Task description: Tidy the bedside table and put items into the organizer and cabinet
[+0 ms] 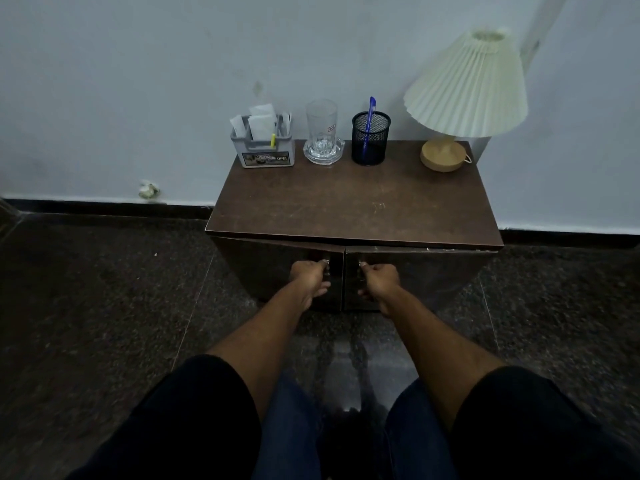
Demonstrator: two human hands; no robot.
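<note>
A dark brown bedside cabinet [353, 206] stands against the wall, its two front doors nearly flush. My left hand [310, 277] grips the metal handle of the left door [270, 268]. My right hand [379, 278] grips the handle of the right door [426, 271]. Along the back of the top stand a grey organizer [265, 150] stuffed with white papers and a yellow marker, a clear glass [321, 124] on a glass ashtray [323, 152], and a black mesh pen cup [370, 138] holding a blue pen [370, 119].
A lamp with a pleated cream shade [467, 88] and a round wooden base [441, 155] occupies the back right corner of the top. A crumpled scrap [148, 190] lies at the skirting on the left. Dark speckled floor surrounds the cabinet; my knees are below.
</note>
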